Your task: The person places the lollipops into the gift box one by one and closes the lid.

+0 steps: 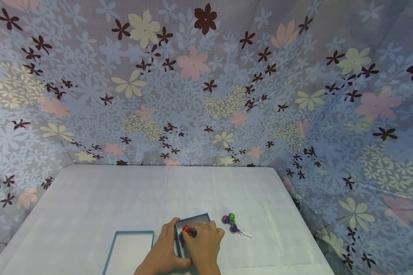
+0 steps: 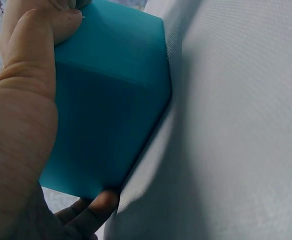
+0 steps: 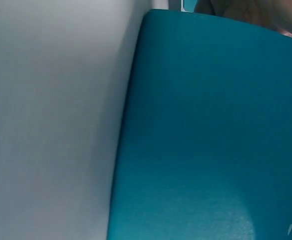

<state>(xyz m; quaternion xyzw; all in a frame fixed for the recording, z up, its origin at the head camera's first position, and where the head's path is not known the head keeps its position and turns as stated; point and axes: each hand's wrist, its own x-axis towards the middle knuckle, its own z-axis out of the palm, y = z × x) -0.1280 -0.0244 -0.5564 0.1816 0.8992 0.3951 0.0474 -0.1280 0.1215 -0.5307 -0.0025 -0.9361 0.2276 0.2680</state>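
Note:
A teal box point(image 1: 192, 218) with a pale inside stands open at the table's front. My left hand point(image 1: 165, 248) grips it at the left, fingers along the side and thumb at the near corner; the left wrist view shows its teal wall point(image 2: 106, 100) up close. Inside the box, my right hand point(image 1: 204, 244) reaches down, its fingertips pinching a red-and-dark wrapped lollipop point(image 1: 186, 228), mostly hidden by the fingers. Right of the box lie a green-wrapped lollipop point(image 1: 231, 217) and purple ones point(image 1: 234, 228), one with its white stick showing.
A shallow teal-edged lid or tray point(image 1: 134, 232) with a white inside lies left of the box. White cloth covers the table point(image 1: 172, 191). Behind and beside it hangs a flowered curtain point(image 1: 192, 95).

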